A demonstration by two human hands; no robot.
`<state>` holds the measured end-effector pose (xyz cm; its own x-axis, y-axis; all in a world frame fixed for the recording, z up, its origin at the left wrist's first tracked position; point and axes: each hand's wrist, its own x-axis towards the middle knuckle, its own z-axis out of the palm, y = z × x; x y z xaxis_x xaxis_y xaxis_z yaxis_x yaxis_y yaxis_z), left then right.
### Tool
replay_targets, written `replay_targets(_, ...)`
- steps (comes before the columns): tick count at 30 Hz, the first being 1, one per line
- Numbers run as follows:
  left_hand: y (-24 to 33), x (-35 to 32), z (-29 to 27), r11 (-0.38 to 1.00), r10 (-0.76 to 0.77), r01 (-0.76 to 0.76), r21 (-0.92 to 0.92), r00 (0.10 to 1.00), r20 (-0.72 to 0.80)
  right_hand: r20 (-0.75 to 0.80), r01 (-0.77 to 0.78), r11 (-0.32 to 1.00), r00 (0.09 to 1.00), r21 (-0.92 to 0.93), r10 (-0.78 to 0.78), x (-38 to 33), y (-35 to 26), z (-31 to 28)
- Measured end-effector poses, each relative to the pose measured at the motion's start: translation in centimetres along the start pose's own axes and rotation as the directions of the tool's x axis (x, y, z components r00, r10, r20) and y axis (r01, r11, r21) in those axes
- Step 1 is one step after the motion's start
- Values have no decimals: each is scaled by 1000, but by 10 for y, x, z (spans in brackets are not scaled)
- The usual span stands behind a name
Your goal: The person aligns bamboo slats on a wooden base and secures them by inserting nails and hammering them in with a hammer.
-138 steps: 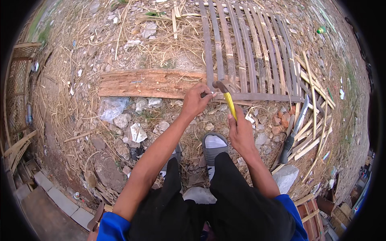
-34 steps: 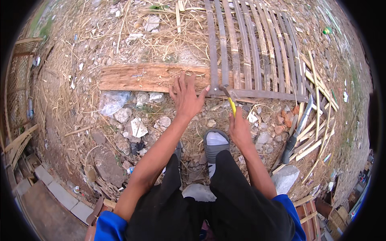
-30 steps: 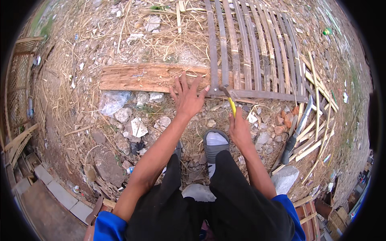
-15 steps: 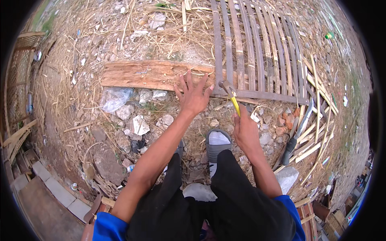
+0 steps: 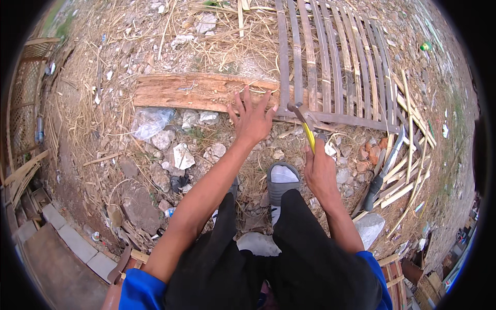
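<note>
My left hand [image 5: 253, 121] lies spread on the right part of a worn wooden plank [image 5: 181, 90], fingers apart. My right hand [image 5: 320, 168] is wrapped round the yellow handle of a hammer [image 5: 308, 132]. The hammer's head is at the near left corner of a slatted wooden frame [image 5: 356, 120]; whether it touches the wood I cannot tell. The plank's right end runs beneath the frame's slats. Several long narrow slats make up the frame, running away from me.
A large knife [image 5: 373, 188] with a dark handle lies on the right beside a heap of split strips [image 5: 400, 178]. Left of my feet are stones [image 5: 182, 156] and a clear plastic bag [image 5: 151, 123]. Dry straw and rubble cover the ground. A woven panel [image 5: 23, 98] stands far left.
The hammer head has shifted slightly right along the frame's corner, and my right hand has moved a little right and down. My left hand stays on the plank. The whole view has shifted slightly.
</note>
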<state>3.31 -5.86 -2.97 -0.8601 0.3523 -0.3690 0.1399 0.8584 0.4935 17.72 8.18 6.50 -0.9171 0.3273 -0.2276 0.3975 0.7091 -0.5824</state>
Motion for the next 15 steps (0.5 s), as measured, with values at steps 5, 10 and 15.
replay_targets(5,-1,0,-5,999,-12,13,-29,1000,20,-11,-30,999,999,32,30,2,-15,-5)
replay_targets(10,4,2,0,999,8,-8,-53,1000,3,63,-24,996,998,-91,30,6,11,15)
replay_targets(15,-5,3,-1,1000,-9,8,-27,1000,-29,-39,9,1000,999,6,-9,10,-31,-18)
